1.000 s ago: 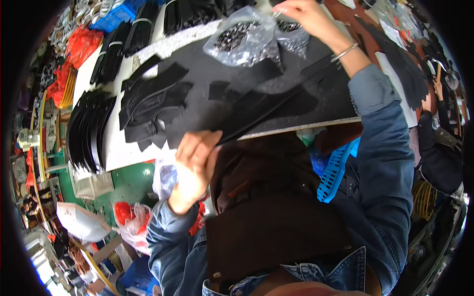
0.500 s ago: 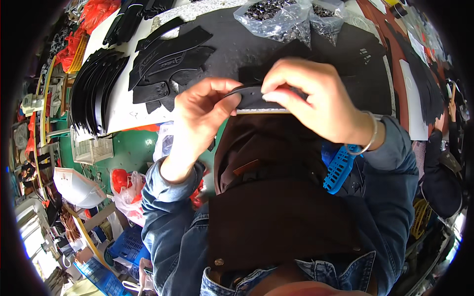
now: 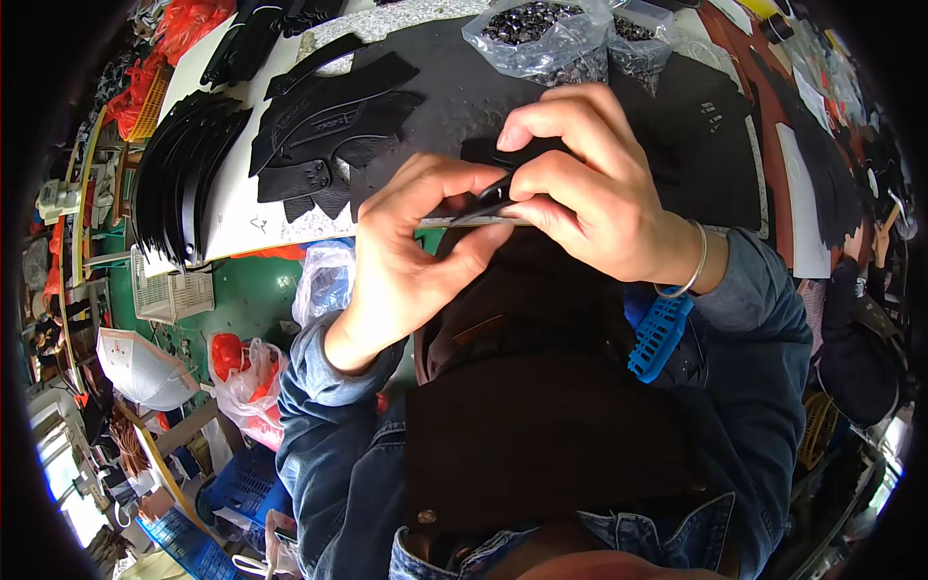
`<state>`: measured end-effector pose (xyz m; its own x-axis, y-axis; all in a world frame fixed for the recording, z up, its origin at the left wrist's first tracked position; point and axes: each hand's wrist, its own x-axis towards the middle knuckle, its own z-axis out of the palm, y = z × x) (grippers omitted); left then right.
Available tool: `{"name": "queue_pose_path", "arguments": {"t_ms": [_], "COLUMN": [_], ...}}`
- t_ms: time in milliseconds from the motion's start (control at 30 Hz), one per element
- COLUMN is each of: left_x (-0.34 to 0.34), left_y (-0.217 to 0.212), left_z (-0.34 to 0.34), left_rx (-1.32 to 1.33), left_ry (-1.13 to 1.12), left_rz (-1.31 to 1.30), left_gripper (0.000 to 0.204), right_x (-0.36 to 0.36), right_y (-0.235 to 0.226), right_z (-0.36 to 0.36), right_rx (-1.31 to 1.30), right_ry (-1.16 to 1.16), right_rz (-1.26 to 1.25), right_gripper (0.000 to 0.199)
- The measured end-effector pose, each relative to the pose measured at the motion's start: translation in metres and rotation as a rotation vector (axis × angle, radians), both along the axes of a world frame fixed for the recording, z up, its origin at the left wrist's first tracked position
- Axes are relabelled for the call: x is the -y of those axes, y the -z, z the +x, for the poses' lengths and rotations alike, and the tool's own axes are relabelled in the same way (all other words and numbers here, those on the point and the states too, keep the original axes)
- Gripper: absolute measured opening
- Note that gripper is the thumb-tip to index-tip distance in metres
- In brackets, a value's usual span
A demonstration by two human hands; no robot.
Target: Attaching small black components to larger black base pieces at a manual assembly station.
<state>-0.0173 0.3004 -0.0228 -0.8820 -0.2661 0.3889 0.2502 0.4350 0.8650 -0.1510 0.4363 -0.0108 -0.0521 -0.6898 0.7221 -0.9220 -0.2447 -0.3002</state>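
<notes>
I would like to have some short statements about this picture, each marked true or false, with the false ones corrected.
1. The left hand and the right hand both touch a black piece. True.
2. The bracelet is worn at the left hand. False: the bracelet is worn at the right hand.
3. The clear bag holds dark bits. True.
4. The white crate is on the table. False: the crate is lower than the table.
5. The apron is dark brown. True.
</notes>
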Motion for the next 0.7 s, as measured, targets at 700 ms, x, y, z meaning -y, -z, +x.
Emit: {"name": "queue_pose_path", "arguments": {"t_ms": [700], "left_x": [0.003], "left_y": [0.013], "left_z": [-0.001], "left_rx": [-0.129], "left_ry": [-0.021], "left_rz": [-0.214], "left_gripper": [0.020], "right_x": [0.066], "right_y": [0.013], "right_z": [-0.141], "right_rx": [-0.530], "right_ry": [0.512], "right_rz": [0.446], "right_gripper": [0.012]}}
